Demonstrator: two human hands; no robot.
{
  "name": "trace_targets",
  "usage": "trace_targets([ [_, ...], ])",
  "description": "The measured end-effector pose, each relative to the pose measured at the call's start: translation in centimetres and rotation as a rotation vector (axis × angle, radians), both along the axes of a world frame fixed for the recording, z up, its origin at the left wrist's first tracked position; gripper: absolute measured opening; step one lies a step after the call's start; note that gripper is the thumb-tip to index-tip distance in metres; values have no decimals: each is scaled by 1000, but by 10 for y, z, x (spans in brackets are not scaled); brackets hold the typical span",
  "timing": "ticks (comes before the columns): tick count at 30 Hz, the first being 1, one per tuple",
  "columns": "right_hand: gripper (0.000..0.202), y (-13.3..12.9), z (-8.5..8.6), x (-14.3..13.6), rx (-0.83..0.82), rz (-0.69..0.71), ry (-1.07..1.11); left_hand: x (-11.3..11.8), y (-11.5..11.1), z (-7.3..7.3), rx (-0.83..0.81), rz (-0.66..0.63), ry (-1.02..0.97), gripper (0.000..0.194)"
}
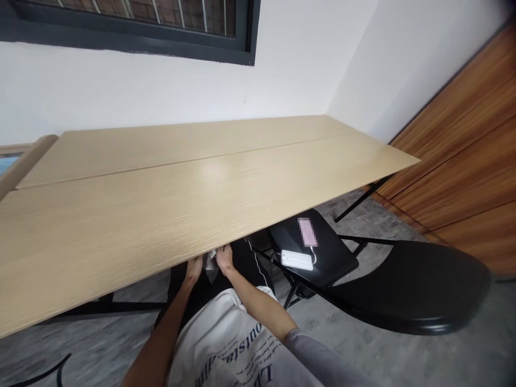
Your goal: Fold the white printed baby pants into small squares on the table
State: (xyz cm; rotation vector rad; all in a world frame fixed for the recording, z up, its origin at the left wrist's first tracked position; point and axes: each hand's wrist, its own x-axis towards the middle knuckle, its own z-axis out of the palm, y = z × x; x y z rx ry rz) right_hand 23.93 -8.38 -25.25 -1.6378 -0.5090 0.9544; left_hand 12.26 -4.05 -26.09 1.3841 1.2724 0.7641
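Observation:
Both my hands are low over my lap, at the near edge of the wooden table (pixel 226 183). Between them is a small whitish, crumpled thing (pixel 210 260) that looks like cloth or paper; its far part is hidden by the table. My right hand (pixel 224 258) is closed, with its curled fingers on that thing's right side. My left hand (pixel 194 269) is at its left side, its fingers mostly hidden under the table edge, so their grip does not show.
To the right, a black folding chair (pixel 334 258) carries a white power bank (pixel 296 260) cabled to a blurred pink phone-shaped thing (pixel 307 232). A wooden frame (pixel 34 156) stands at the table's left end. A wall and a barred window (pixel 161 27) lie behind.

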Motion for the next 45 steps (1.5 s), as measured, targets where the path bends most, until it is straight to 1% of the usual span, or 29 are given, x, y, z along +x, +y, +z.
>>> trace_targets([
  [2,28,-1,0,2,30,19,26,-3,-5,-2,41,-24,-12,47],
  [6,27,-11,4,5,99,137,128,-12,-20,-2,76,-104,-24,54],
  [11,48,-33,9,11,158,289,270,-20,-36,4,113,-166,-76,58],
  [13,52,-39,9,14,166,300,282,-22,-39,4,129,-177,-95,57],
  [15,53,-42,8,17,176,272,260,-25,-39,0,152,-140,-89,55],
  [18,47,-45,9,26,200,206,190,-32,-35,-7,193,8,-33,52],
  [20,40,-47,13,34,222,196,125,-37,-31,-10,223,111,13,49],
  [22,38,-52,21,43,242,270,-5,-43,-30,-10,252,175,58,47],
  [24,41,-60,31,50,251,400,-212,-48,-32,-6,281,188,102,44],
  [25,40,-65,38,54,254,467,-324,-51,-36,-3,298,181,121,43],
  [27,30,-77,51,60,267,563,-512,-58,-46,7,347,158,150,41],
  [29,21,-91,65,64,308,603,-639,-66,-61,19,411,140,164,39],
  [32,22,-113,90,70,382,603,-730,-76,-87,41,522,119,170,33],
  [34,23,-125,112,72,430,591,-789,-81,-101,60,646,139,208,29],
  [36,25,-135,140,75,487,575,-894,-83,-109,86,804,198,256,25],
  [37,27,-138,157,77,522,566,-960,-83,-111,103,882,231,267,23],
  [38,28,-139,175,79,562,557,-1030,-84,-110,121,955,253,259,22],
  [40,28,-139,215,82,653,537,-1161,-84,-102,166,1096,260,199,20],
  [42,28,-133,256,86,738,506,-1284,-86,-89,217,1221,261,121,22],
  [43,29,-128,276,88,785,474,-1342,-86,-82,243,1295,321,111,21],
  [44,29,-122,296,89,836,432,-1393,-86,-76,270,1337,381,147,18],
  [45,28,-115,315,90,888,380,-1437,-87,-70,296,1334,385,222,16],
])
